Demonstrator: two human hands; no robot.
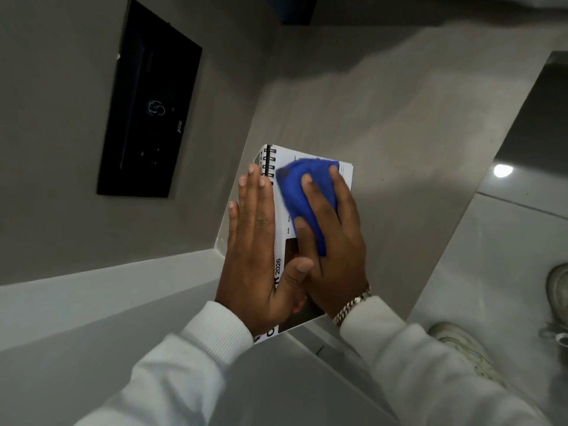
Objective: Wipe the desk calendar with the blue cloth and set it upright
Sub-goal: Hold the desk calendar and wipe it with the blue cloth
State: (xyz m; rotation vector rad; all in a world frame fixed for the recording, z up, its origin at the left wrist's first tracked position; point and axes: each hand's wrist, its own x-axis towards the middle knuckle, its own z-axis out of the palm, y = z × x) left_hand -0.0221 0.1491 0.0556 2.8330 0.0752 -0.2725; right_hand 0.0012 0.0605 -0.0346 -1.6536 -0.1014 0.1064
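L hand (253,256) flat, open, pinning calendar (284,238) so it won't slide | R hand (333,241) fingers spread, pressing blue cloth (299,186) onto page | wipe underway, not upright yet

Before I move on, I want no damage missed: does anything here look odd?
Nothing looks damaged or spilled. The desk calendar lies flat, not upright, under the left hand while the right hand presses the blue cloth.
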